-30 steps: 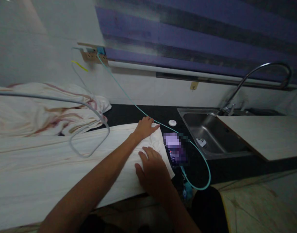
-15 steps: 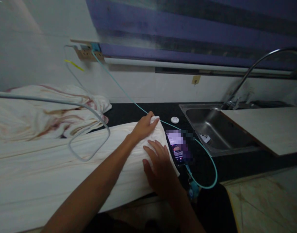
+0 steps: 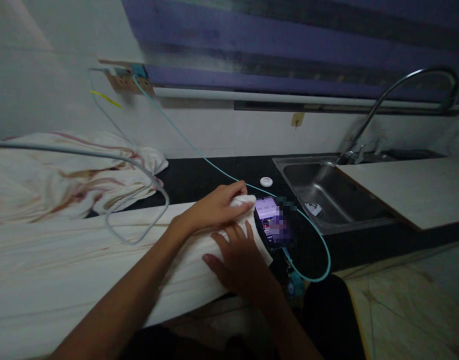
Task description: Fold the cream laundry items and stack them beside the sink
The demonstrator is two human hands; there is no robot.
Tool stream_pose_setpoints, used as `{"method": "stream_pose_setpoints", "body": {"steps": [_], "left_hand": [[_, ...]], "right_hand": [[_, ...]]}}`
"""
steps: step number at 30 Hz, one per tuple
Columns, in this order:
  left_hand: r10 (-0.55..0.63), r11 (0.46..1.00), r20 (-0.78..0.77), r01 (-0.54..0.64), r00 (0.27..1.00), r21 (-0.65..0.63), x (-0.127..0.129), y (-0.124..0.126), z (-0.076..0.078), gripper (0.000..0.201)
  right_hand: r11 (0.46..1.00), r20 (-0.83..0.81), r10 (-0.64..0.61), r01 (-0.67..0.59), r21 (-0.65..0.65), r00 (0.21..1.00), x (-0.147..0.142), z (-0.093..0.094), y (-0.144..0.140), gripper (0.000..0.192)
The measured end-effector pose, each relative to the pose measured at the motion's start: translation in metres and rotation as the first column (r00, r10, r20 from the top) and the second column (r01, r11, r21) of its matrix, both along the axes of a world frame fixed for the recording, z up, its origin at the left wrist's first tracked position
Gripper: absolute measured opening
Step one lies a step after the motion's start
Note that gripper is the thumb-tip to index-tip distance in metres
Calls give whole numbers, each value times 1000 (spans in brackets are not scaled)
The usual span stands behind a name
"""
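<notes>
Fingers of the left hand [image 3: 210, 210] pinch the white cloth's [image 3: 83, 260] end at the countertop's [image 3: 214, 175] front edge, right hand [image 3: 239, 260] pressing flat, mid-fold, ready for smoothing

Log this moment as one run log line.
left hand: grips cloth end | right hand: flat on cloth | phone: beside hands | sink: right

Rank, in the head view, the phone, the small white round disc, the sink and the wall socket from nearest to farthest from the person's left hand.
From the left hand, which grips the white cloth:
1. Phone: just right of the fingertips, on the dark counter.
2. Small white round disc: farther back, right.
3. Sink: farther right.
4. Wall socket: high on the wall, left.
</notes>
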State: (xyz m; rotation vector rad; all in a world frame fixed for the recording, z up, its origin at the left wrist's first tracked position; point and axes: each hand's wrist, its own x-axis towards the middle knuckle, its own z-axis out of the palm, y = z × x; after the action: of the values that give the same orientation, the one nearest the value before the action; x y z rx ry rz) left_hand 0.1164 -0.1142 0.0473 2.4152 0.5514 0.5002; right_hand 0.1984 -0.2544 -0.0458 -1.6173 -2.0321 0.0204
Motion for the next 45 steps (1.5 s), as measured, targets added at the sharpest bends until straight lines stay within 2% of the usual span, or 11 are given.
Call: {"method": "stream_pose_setpoints", "body": {"steps": [4,9,12,15,21,26,30,35,39,42,45], "left_hand": [[-29,998,-195,40,980,53,-5,-25,-7,28],[-4,1000,-124,7,992,28,-8,-28,-9,29],[-5,999,-62,7,998,41,-9,-33,-3,29],[4,997,-58,0,998,72,-7,-47,-1,26],[144,989,-314,-130,938,65,1,-86,-21,20],[166,986,-377,-161,911,46,4,-101,-36,20],[146,986,-384,-165,912,-16,4,-103,-35,28],[34,999,-364,-44,931,-19,-10,-99,-45,29],[-83,975,-377,154,922,161,-31,-102,-53,22],[-46,963,-388,144,921,227,-43,-117,-51,25],[-19,948,-358,131,934,289,-51,-140,-58,40]], "right_hand": [[998,-52,31,-28,51,998,3,4,3,46],[965,-202,237,-206,163,950,7,17,-32,28],[987,-294,94,-52,149,951,6,11,-61,25],[999,-236,-1,11,43,972,1,-2,-74,29],[1000,-131,-24,22,-15,991,-5,-13,-68,45],[995,-124,-26,38,96,992,-2,-32,-71,27],[964,-296,35,46,262,954,6,-40,-79,20],[919,-500,141,75,387,855,15,-35,-82,28],[904,-531,60,180,388,845,19,-29,-86,42],[878,-510,54,203,434,858,18,-8,-88,43],[905,-508,119,117,409,853,12,26,-74,44]]}}
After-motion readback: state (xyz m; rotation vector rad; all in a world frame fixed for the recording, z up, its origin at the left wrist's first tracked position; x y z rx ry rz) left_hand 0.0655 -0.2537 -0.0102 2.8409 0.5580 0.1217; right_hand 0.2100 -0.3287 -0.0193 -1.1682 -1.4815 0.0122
